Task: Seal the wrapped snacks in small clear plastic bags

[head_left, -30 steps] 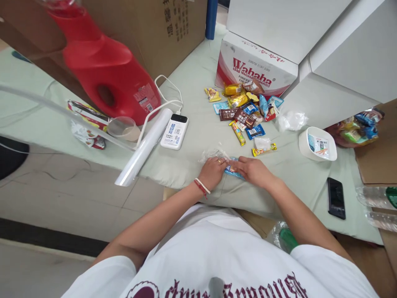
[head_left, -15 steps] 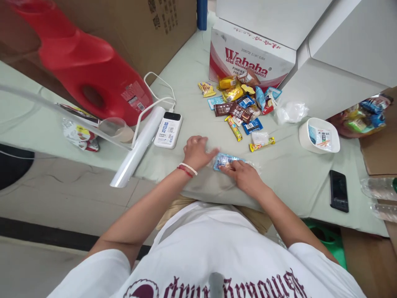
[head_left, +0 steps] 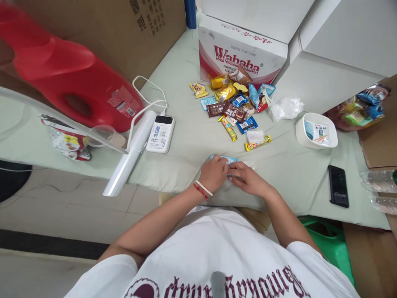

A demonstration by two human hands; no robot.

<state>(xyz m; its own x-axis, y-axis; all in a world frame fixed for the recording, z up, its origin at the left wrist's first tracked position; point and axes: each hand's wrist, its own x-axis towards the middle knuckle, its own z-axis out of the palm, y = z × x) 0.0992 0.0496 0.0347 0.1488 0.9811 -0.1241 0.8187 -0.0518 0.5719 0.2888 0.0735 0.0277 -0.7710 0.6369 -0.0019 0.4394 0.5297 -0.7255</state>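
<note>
Clearly, "Wahaha" and "PURIFIED" can be read on the box point(head_left: 245, 49), and "COCOA" on a brown wrapper point(head_left: 234, 112) in the snack pile point(head_left: 226, 92) before it. Nearer, by the edge of the worktop point(head_left: 285, 178), the left hand point(head_left: 214, 173) and right hand point(head_left: 248, 179) both grip a blue packet point(head_left: 232, 159), fingers hiding most of it. Leftward are a power bank point(head_left: 160, 134) and red jug point(head_left: 71, 78); rightward, a white tub point(head_left: 315, 142) and phone point(head_left: 338, 186).
</note>
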